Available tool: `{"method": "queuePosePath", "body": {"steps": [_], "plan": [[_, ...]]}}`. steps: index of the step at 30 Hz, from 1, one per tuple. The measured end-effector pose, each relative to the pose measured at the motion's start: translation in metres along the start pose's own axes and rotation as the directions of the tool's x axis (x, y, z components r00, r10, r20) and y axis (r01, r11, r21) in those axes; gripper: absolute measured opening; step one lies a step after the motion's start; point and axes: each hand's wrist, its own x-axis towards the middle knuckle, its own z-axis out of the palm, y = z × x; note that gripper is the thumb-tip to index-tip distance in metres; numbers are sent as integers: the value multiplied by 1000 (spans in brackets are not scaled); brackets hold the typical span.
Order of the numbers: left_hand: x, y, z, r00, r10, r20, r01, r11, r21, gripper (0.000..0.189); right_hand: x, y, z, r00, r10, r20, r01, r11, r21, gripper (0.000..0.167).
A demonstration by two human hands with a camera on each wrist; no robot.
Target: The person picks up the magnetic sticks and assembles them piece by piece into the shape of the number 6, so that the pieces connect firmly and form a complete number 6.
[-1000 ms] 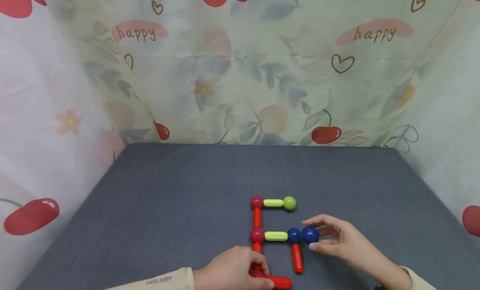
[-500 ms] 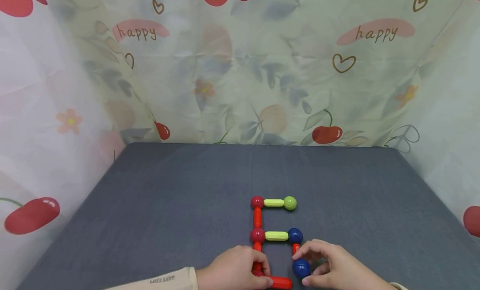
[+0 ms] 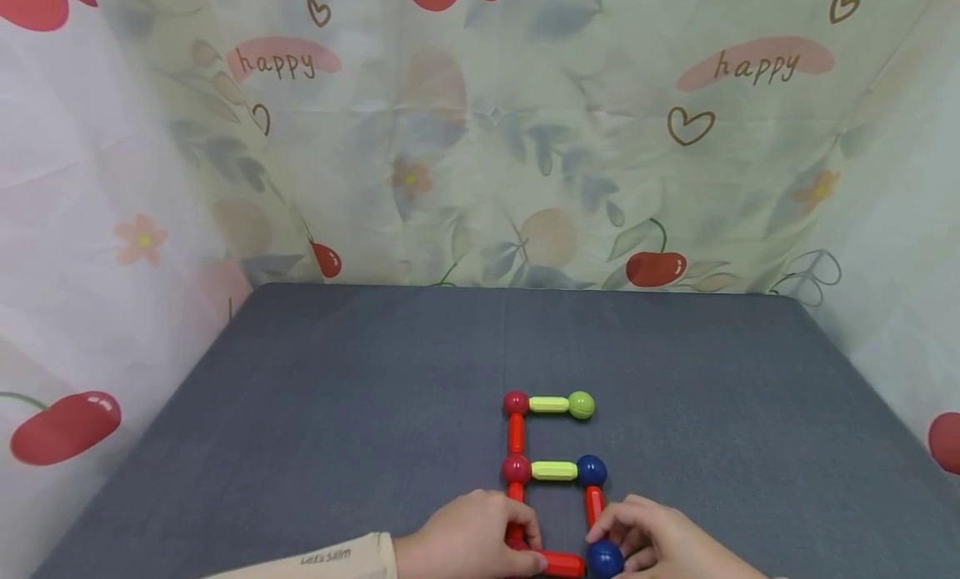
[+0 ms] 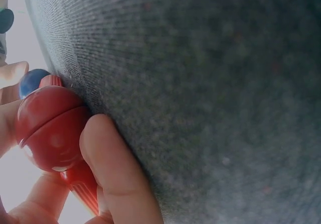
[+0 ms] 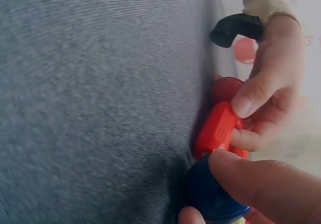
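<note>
A flat figure of magnetic rods and balls lies on the dark table. My left hand (image 3: 472, 537) grips its lower-left red ball (image 4: 52, 128), the thumb lying at the near end of the bottom red rod (image 3: 562, 564). Between thumb and fingers, my right hand (image 3: 667, 541) pinches a blue ball (image 3: 604, 560) low over the tabletop. This ball is right at the free end of the bottom rod, and just below the right-hand red rod (image 3: 595, 504). That rod hangs from another blue ball (image 3: 592, 471), joined by a yellow rod (image 3: 553, 471) to the middle red ball (image 3: 516, 469).
Farther up, a red rod (image 3: 517, 433) leads to the top red ball (image 3: 516, 403), then a yellow rod (image 3: 549, 405) and a green ball (image 3: 581, 405). Printed cloth (image 3: 487, 146) hangs behind the dark table (image 3: 337, 379) and along both sides.
My right hand has brought the blue ball from beside the upper blue ball down toward the near side, to the ends of the two red rods. My left hand has kept its place.
</note>
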Motion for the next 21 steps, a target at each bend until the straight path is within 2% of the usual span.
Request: {"method": "queuePosePath", "body": {"steps": [8,15,21], "plan": [[1,-1,0,1000,1,-3,-1,1000,-5,11,-1,-16,7,997,57,-50,-58,998,-14,40],[1,-4,0,1000,13,-7,-14,998,-65,9,6,-3,3,997,65,-50,-66,998,-17,40],[1,-6,0,1000,10,2,-10,992,-124,7,6,-3,3,997,63,-52,-64,998,-23,40]]}}
